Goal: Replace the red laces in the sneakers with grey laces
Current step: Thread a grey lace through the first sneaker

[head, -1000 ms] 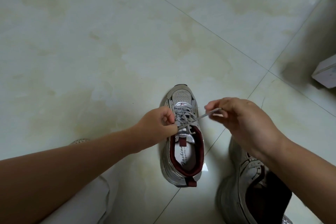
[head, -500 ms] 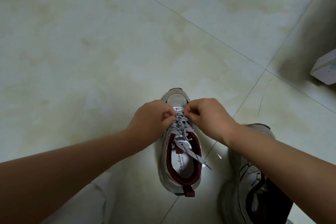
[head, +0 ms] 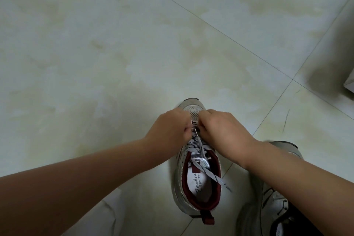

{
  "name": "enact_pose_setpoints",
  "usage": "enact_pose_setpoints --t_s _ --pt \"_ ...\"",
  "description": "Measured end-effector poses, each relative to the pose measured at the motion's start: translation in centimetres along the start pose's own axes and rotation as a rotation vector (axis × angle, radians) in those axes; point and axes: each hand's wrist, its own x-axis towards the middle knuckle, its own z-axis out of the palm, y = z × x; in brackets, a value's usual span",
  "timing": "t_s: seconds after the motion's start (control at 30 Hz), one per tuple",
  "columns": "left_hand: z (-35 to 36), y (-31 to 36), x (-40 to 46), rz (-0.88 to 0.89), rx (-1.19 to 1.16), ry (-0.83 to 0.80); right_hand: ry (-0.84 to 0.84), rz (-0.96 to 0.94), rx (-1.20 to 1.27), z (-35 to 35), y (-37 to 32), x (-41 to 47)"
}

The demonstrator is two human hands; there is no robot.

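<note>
Left fingers: curled in tight over the lowest eyelets, at the toe end of the lacing; fingertips hidden behind the knuckles; they seem to pinch the lace there, though the contact itself cannot be seen
Right fingers: curled likewise, knuckles up, tips tucked down at the same spot; grip on the lace hidden, cannot tell for sure
Left hand (head: 170, 128): over the left side of the shoe's forefoot; nearly touching the right hand across the tongue line
Right hand (head: 222, 130): over the right side of the forefoot; wrist crossing above the second shoe
Lace (head: 206, 166): grey, flat, with dark print along it; threaded in crossings through the eyelets below the hands; one free end trails back over the tongue and across the opening, its tip lying over the right collar edge
Shoe (head: 197, 195): grey sneaker with mesh toe and maroon lining; upright on the floor, toe pointing away, heel towards the person; white insole with printed script visible; maroon heel tab at the back
Second shoe (head: 275, 199): grey, just beside the first on its right, partly under the right forearm; lacing not readable
Floor (head: 115, 53): pale glossy tiles with thin dark joints
Box (head: 349, 82): pale corner only, at the right edge, well apart from the shoes
</note>
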Motion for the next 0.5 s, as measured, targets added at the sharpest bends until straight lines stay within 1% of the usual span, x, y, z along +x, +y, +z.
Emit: enact_pose_setpoints --t_s 0.03,0.1,0.27,0.33,0.4,0.5 --pt "0.2 -0.3 -0.4 0.055 0.006 0.05 0.022 -0.028 0.038 0.1 0.1 -0.4" --pt "0.5 -0.8 -1.1 0.096 0.009 0.086 0.08 -0.054 0.134 0.6 0.2 -0.9" --pt "0.8 -1.3 -1.4 0.017 -0.099 0.076 0.103 0.041 0.3 0.8 0.6 -1.0" --pt "0.4 -1.2 -1.3 0.023 -0.119 0.053 0.115 0.046 0.365 0.2 0.5 -1.0" --pt "0.0 -0.8 -1.1 0.047 -0.066 -0.008 0.063 0.055 0.327 -0.2 0.2 -0.8" --pt "-0.3 -0.3 -0.4 0.016 0.097 -0.104 -0.042 0.108 0.143 0.0 -0.6 -0.3"
